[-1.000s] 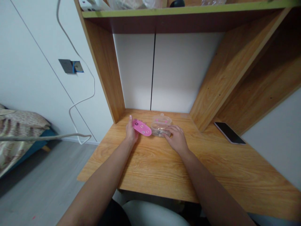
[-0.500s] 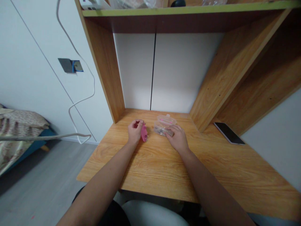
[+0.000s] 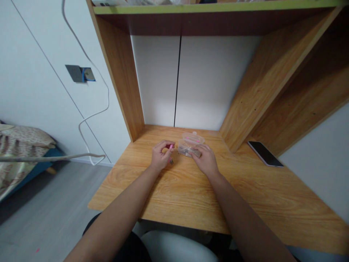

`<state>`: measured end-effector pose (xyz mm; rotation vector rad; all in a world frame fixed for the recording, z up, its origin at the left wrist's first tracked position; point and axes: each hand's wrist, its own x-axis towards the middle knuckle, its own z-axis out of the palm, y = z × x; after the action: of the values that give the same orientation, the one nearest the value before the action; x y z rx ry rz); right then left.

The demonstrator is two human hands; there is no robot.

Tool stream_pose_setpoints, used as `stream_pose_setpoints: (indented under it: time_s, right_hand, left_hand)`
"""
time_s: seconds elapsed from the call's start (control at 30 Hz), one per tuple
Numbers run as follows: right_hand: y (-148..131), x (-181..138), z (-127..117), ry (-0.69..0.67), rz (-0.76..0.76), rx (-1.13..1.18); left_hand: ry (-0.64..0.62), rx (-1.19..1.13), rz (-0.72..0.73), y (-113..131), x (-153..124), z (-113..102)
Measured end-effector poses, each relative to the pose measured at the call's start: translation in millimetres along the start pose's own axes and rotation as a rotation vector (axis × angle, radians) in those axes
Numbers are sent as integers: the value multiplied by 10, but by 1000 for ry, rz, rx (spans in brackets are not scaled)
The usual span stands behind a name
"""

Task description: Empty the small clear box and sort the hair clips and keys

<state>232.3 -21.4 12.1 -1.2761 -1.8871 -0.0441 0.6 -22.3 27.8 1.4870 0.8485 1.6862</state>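
My left hand [image 3: 160, 156] is closed round a pink flat piece [image 3: 171, 146], of which only a small edge shows between the fingers. A small dark ring-like item [image 3: 171, 161] hangs or lies just below it. My right hand [image 3: 205, 158] rests on the near side of a small clear plastic box [image 3: 189, 143] with pink marks and small things inside. The box stands on the wooden desk [image 3: 191, 189], right of my left hand.
A black phone [image 3: 265, 153] lies on the desk at the right. Wooden side panels and a shelf above enclose the desk. A white cable [image 3: 89, 116] hangs down the wall at the left, near a wall socket [image 3: 79, 73]. A bed [image 3: 21, 145] is at far left.
The pink piece, first held flat and facing up, has been turned on edge and drawn into my left hand's fingers. My right hand has stayed on the clear box.
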Motion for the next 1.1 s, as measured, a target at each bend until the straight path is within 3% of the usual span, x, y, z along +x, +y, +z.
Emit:
stream_pose_setpoints:
  time_s: [0.1, 0.2, 0.4, 0.57, 0.73, 0.9, 1.1]
  right_hand:
    - [-4, 0, -3, 0, -1, 6]
    - [7, 3, -1, 1, -4, 12]
    - [46, 6, 9, 7, -5, 5]
    - [62, 4, 3, 38, 10, -10]
    - [101, 1, 7, 60, 25, -18]
    - [106, -2, 16, 88, 36, -24]
    - [74, -2, 0, 161, 116, -29]
  left_hand:
    - [10, 17, -5, 84, -22, 6]
    - [97, 26, 3, 91, -3, 8]
    - [405, 36, 57, -145, 161, -78]
    - [708, 130, -69, -346, 316, -294]
    - [885, 225, -132, -460, 373, -482]
    - [942, 312, -183, -573, 402, -550]
    - [854, 444, -147, -522, 360, -494]
